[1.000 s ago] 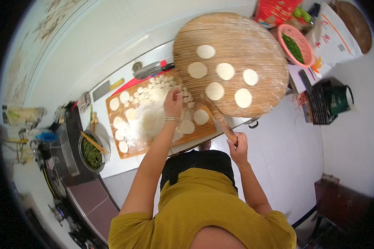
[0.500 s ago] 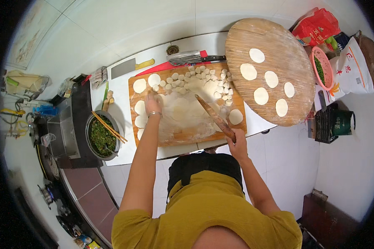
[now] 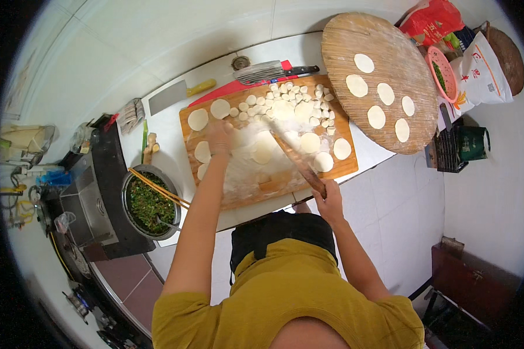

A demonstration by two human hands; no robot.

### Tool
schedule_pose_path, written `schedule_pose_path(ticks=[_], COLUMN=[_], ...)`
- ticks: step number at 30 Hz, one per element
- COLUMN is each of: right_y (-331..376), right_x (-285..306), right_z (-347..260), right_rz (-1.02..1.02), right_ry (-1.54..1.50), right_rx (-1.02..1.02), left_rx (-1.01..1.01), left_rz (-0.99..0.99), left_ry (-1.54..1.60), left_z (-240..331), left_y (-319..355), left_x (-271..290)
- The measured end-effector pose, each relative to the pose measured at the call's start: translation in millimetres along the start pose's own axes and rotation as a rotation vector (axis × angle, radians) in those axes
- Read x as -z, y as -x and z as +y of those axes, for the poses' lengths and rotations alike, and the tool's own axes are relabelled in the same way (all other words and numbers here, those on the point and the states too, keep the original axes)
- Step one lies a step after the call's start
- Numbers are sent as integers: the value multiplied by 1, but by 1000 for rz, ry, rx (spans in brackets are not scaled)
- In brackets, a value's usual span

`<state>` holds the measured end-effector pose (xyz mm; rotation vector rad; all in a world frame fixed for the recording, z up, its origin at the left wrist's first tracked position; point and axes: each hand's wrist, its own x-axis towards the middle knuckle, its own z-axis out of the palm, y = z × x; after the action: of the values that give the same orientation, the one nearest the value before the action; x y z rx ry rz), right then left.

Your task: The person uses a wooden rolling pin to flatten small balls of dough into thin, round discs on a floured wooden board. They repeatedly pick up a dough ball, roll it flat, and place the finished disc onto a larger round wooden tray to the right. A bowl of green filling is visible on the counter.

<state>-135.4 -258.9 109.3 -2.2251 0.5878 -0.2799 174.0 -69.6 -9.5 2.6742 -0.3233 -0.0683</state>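
Observation:
My right hand [image 3: 330, 200] is wrapped round one end of a wooden rolling pin [image 3: 300, 164]. The pin slants up and left over the floured wooden board [image 3: 239, 202]. Above the board's left part, my left hand [image 3: 218, 138] is smeared by motion, so its fingers cannot be made out. Flat round dough wrappers [image 3: 198, 120] lie at the board's left side, and another wrapper [image 3: 342, 149] is near its right edge. A pale dough round [image 3: 263, 148] sits left of the pin. Several small dough pieces [image 3: 288, 90] are gathered along the far side.
A round slatted board [image 3: 416, 81] at the right bears several wrappers. Beyond the cutting board lie a cleaver [image 3: 167, 99] and a black-handled knife [image 3: 301, 70]. At the left stands a bowl of green filling [image 3: 153, 203] with chopsticks [image 3: 160, 189]. A pink basket [image 3: 443, 75] is far right.
My whole view has shifted and turned slightly. My left hand has become blurred over the board's left part. My right hand keeps its grip on the rolling pin.

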Motion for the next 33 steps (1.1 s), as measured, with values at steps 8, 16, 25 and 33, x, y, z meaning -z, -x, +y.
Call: schedule_pose_path(ticks=[8, 16, 25, 33], right_y=[-1, -16, -38, -19], right_x=[-25, -39, -88, -91], right_z=[14, 37, 33, 26], right_rz=[-115, -236, -366, -278], right_ry=[65, 342, 561, 590], right_rx=[106, 269, 291, 321], left_rx=[-572, -349, -348, -392], left_rz=[-253, -367, -326, -350], left_ry=[102, -37, -88, -135], left_z=[27, 20, -13, -31], left_y=[167, 192, 164, 193], left_x=[-13, 37, 29, 30])
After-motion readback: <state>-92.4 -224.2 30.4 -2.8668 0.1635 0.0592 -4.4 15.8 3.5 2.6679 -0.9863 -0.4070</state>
